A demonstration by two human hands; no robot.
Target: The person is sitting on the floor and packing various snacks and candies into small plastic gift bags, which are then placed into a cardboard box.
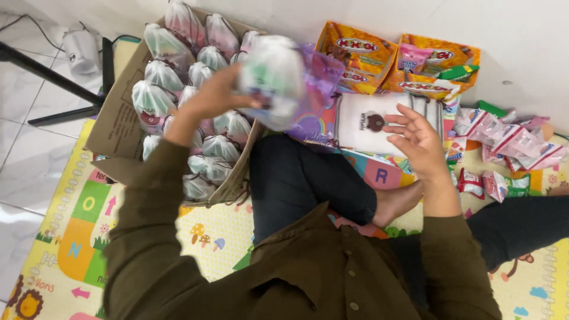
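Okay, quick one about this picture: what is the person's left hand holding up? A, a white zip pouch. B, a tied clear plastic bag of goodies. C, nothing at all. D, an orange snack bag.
B: the left hand grips a tied clear plastic bag, blurred, above the cardboard box of similar bags; the right hand is open over the white pouch.

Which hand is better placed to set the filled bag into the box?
Left. The left hand already holds the filled bag right beside the box of bags. The right hand is empty, over the white pouch, farther away.
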